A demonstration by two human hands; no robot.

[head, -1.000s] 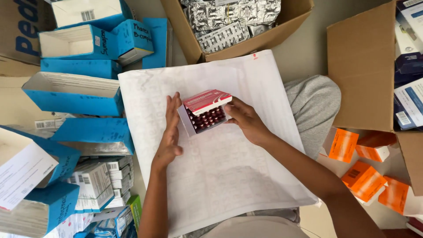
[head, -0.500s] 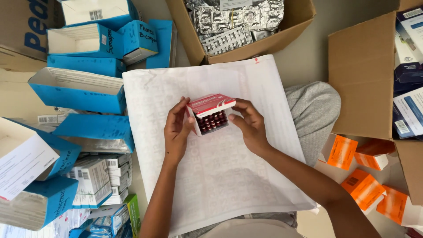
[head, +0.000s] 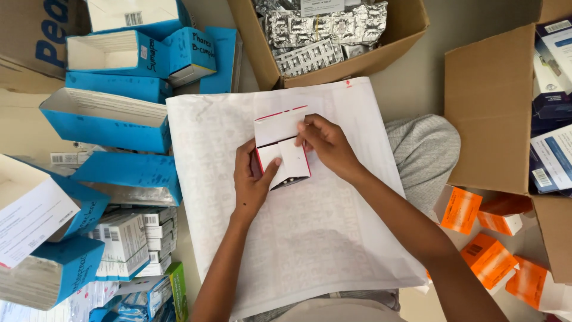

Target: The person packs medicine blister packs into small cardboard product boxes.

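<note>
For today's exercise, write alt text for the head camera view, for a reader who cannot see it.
Seen from above, a person's left hand and right hand hold a small red and white carton with its flaps open over a large white printed sheet. Blue boxes crowd the left, orange packs the right, and a cardboard box of foil blister strips sits above.

A large white printed paper sheet (head: 310, 238) lies across a grey-clad knee (head: 424, 155). An open cardboard box (head: 411, 24) holds silver blister strips (head: 325, 30). Open blue cartons (head: 107, 119) crowd one side; orange packs (head: 476, 238) and another cardboard box (head: 488, 101) lie opposite.
</note>
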